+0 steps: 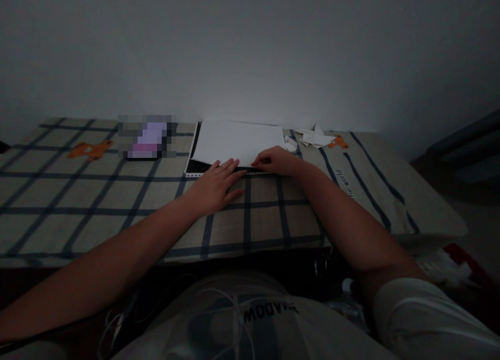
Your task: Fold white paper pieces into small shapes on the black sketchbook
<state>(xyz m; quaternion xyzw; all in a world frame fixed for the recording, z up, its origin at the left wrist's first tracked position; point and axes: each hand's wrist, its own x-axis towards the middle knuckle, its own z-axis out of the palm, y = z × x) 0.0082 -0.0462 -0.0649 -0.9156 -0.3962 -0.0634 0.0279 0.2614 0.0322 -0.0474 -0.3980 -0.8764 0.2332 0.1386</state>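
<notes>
A white sheet of paper (238,141) lies on a dark pad (197,166) with a white, hole-punched edge. My left hand (216,185) is open, its fingers stretched over the pad's near edge and the fingertips at the paper's lower edge. Thumb and fingers closed in a pinch, my right hand (275,161) has the sheet's near edge toward the right corner. Just beyond that hand sits a small scrap of folded paper (289,143). Farther right is a pointed folded paper shape (315,137).
A checked cloth (164,198) covers the table. Left of the pad, a phone (146,140) with a lit, blurred screen leans or lies at a slant. The grey wall (242,52) rises behind the table. Below the front edge, a white cable (238,318) hangs over my shirt.
</notes>
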